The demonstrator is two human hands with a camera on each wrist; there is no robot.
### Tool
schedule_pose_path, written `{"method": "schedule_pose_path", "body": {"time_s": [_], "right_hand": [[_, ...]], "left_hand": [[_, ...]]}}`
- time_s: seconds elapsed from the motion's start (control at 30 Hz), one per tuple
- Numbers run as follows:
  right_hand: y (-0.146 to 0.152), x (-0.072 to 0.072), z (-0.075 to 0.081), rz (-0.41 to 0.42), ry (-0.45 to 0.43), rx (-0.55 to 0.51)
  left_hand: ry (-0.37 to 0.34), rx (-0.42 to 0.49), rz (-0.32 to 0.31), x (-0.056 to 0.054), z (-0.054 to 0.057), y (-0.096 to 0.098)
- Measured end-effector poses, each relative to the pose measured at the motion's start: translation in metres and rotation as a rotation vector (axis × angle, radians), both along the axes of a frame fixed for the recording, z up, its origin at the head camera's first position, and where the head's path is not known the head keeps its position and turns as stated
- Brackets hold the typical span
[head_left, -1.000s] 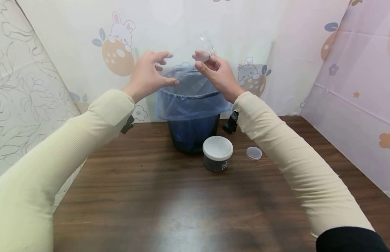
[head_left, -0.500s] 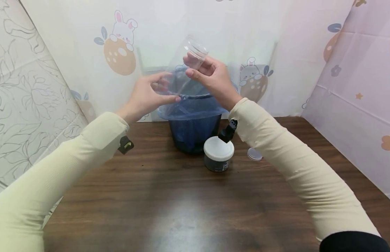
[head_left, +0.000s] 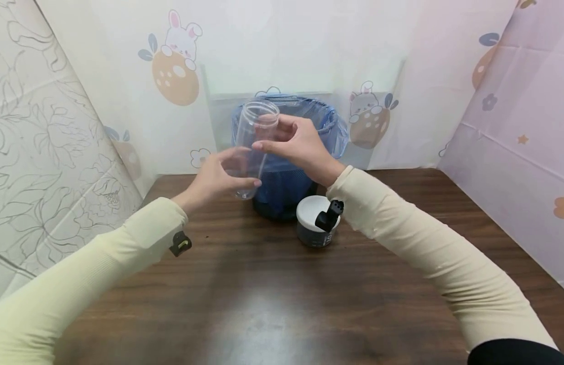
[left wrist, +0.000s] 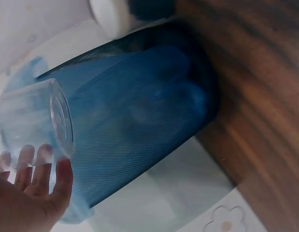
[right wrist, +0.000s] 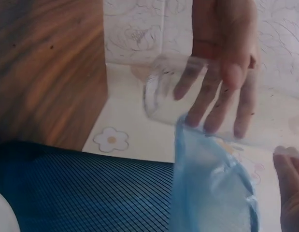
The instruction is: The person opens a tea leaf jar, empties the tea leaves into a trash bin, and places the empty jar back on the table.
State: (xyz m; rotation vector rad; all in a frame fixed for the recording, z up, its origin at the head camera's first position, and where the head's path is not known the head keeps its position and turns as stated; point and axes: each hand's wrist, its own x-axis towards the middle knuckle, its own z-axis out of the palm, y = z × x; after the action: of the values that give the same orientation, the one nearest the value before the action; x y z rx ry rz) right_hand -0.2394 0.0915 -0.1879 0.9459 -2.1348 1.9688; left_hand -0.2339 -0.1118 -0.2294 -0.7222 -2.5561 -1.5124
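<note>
Above the dark brown wood-grain worktop (head_left: 263, 284), near a dark mesh bin (head_left: 286, 187) with a translucent blue plastic liner (head_left: 335, 134), a clear cylindrical plastic jar (head_left: 255, 161) is held tilted, mouth upward. The left hand (head_left: 211, 177) has its fingers and thumb clamped round the jar's lower part; the right hand (head_left: 306, 147) has its own clamped near the rim. A squat dark-grey tub (head_left: 307, 234) with a white lid (head_left: 308, 207) stands beside the bin.

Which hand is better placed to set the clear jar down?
Probably the left hand: it holds the clear jar lower, nearer the table; the right hand grips it higher.
</note>
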Motion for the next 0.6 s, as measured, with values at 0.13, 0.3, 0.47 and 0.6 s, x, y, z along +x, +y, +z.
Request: {"method": "schedule_pose_path", "body": {"time_s": [0.13, 0.3, 0.47, 0.6], "right_hand": [[-0.002, 0.001, -0.01, -0.027, 0.006, 0.08], [-0.002, 0.0, -0.025, -0.074, -0.008, 0.175], [-0.003, -0.002, -0.043, -0.086, -0.042, 0.214], [-0.004, -0.002, -0.059, -0.101, -0.053, 0.263]], "left_hand": [[0.026, -0.049, -0.001, 0.0, -0.017, 0.0], [0.023, -0.107, 0.01, -0.003, -0.037, 0.002], [-0.038, -0.132, 0.002, -0.005, -0.056, 0.003], [-0.092, -0.138, -0.004, -0.007, -0.072, 0.005]]}}
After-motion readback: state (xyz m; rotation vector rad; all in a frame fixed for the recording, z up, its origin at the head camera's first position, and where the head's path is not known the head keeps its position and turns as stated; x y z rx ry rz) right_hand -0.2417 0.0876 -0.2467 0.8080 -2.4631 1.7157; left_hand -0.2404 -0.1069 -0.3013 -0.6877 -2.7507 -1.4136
